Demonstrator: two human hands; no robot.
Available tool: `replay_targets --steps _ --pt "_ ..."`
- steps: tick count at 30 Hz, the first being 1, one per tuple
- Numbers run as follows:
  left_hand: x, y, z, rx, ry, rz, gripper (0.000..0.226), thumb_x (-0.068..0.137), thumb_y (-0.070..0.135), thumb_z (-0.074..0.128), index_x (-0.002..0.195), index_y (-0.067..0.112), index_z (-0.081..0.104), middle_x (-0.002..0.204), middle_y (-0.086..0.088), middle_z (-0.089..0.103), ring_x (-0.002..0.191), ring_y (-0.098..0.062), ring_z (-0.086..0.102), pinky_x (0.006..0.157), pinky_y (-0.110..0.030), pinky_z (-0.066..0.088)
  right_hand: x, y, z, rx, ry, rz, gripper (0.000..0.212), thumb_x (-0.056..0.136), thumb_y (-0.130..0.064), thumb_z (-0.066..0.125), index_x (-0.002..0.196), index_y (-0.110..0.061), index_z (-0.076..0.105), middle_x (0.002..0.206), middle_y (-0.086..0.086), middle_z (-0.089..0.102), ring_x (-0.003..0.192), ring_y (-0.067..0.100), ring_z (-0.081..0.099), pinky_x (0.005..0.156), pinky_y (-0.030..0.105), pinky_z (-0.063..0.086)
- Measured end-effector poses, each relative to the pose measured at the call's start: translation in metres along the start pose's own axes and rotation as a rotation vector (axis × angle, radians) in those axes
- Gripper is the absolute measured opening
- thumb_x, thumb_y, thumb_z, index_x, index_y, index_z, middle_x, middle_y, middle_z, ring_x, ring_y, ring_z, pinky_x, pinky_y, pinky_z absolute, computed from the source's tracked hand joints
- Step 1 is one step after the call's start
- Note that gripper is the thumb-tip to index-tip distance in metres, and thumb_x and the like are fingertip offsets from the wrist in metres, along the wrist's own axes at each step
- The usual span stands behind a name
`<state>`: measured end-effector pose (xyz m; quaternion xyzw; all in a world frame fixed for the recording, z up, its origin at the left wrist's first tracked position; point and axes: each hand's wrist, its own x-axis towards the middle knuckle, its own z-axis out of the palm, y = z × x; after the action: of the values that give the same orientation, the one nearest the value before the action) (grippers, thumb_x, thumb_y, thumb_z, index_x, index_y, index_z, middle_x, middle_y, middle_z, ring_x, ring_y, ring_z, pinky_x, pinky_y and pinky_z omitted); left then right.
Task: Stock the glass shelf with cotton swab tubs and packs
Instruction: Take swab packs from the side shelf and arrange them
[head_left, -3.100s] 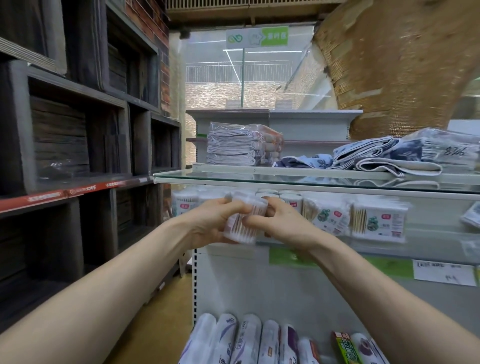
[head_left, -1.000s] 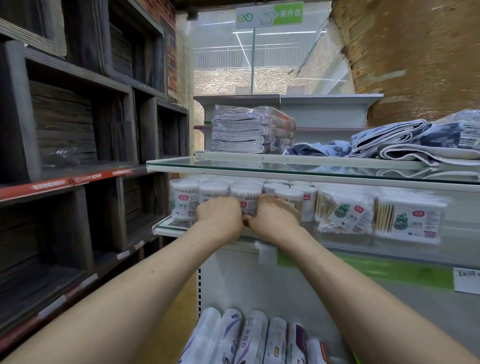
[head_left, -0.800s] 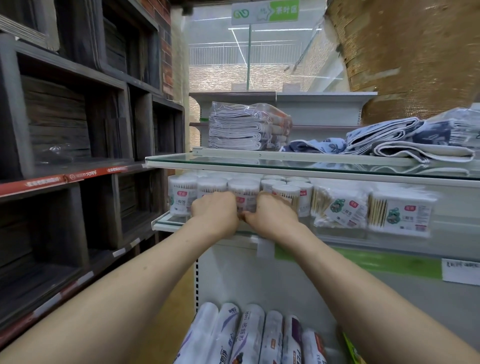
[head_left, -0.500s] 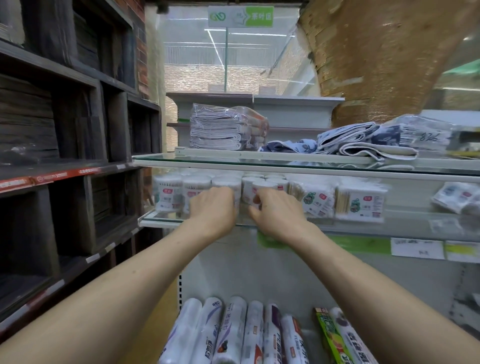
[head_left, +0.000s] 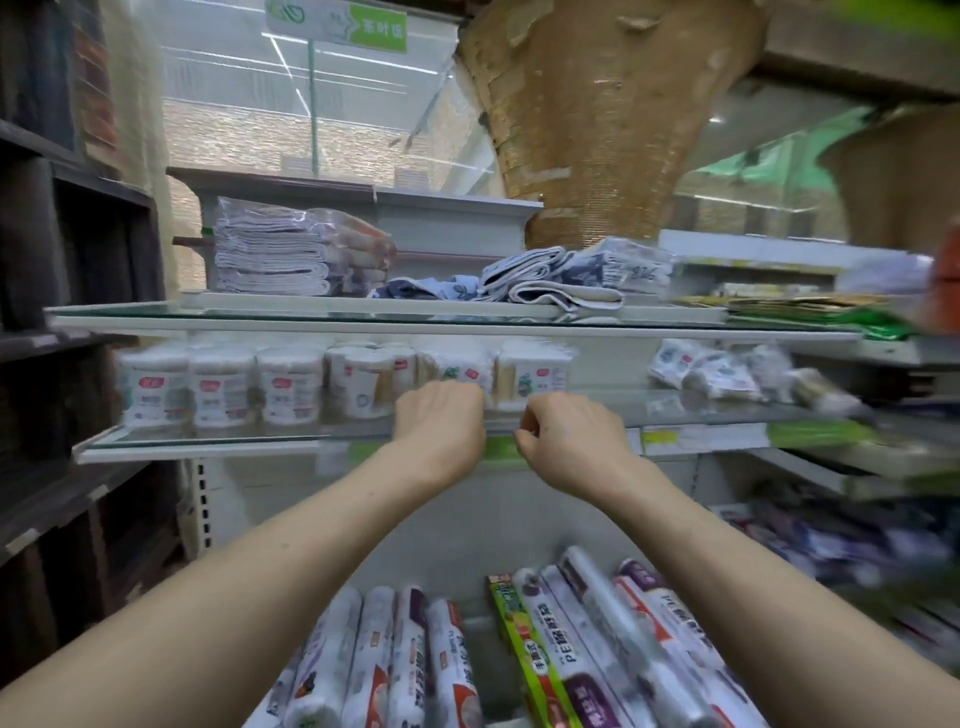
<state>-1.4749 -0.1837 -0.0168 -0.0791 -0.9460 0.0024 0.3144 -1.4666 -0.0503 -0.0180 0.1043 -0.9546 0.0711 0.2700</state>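
A row of white cotton swab tubs stands at the left of the glass shelf. To their right stand swab packs, and more loose packs lie further right. My left hand is at the shelf's front edge just in front of the packs, its fingers curled under and hidden behind the back of the hand. My right hand hovers beside it in a loose fist, with nothing in it. The picture is motion-blurred.
An upper glass shelf carries bagged folded cloths and blue patterned towels. Below, rolls of plastic wrap lie side by side. Dark wooden shelving lines the left side.
Both hands have let go of the tubs and moved right along the shelf edge, now in front of the packs. The view has swung to the right.
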Motion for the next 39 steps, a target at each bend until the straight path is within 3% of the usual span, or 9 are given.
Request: replay_targets --steps 11,20,27,34,39 --pt "0.029 0.173 0.011 -0.142 -0.048 0.121 0.022 0.087 0.014 0.049 0.101 0.016 0.066 0.108 -0.010 0.065 0.103 -0.035 0.059 0.067 -0.031 0.035 -0.044 0.162 -0.043 -0.094 0.007 0.103 0.020 0.092 -0.024 0.047 0.099 -0.017 0.064 0.106 0.008 0.066 0.101 0.032 0.059 0.067 0.030 0.036" --pt "0.042 0.301 0.018 -0.217 -0.047 0.189 0.020 0.088 0.014 0.048 0.101 0.016 0.064 0.109 -0.009 0.064 0.102 -0.034 0.059 0.068 -0.031 0.036 -0.083 0.276 -0.075 -0.173 -0.041 0.197 0.020 0.093 -0.022 0.047 0.096 -0.014 0.065 0.094 0.005 0.067 0.086 0.028 0.061 0.063 0.030 0.043" --pt "0.057 0.353 0.029 -0.221 -0.060 0.248 0.019 0.090 0.013 0.048 0.099 0.017 0.064 0.102 -0.005 0.066 0.094 -0.030 0.060 0.064 -0.032 0.037 -0.092 0.327 -0.078 -0.160 -0.058 0.245 0.021 0.093 -0.021 0.047 0.097 -0.014 0.066 0.096 0.006 0.067 0.088 0.028 0.063 0.070 0.035 0.051" --pt "0.088 0.381 0.052 -0.274 -0.055 0.277 0.017 0.088 0.012 0.048 0.095 0.016 0.063 0.100 -0.005 0.065 0.095 -0.030 0.060 0.066 -0.033 0.039 -0.077 0.368 -0.067 -0.153 -0.058 0.299 0.022 0.092 -0.020 0.046 0.101 -0.015 0.066 0.100 0.006 0.067 0.092 0.029 0.062 0.074 0.036 0.051" --pt "0.129 0.393 0.072 -0.290 -0.075 0.272 0.018 0.088 0.011 0.047 0.092 0.016 0.063 0.095 -0.006 0.065 0.091 -0.029 0.060 0.066 -0.032 0.040 -0.047 0.396 -0.059 -0.174 -0.048 0.315 0.023 0.091 -0.022 0.046 0.098 -0.015 0.067 0.099 0.005 0.068 0.091 0.028 0.062 0.069 0.033 0.046"
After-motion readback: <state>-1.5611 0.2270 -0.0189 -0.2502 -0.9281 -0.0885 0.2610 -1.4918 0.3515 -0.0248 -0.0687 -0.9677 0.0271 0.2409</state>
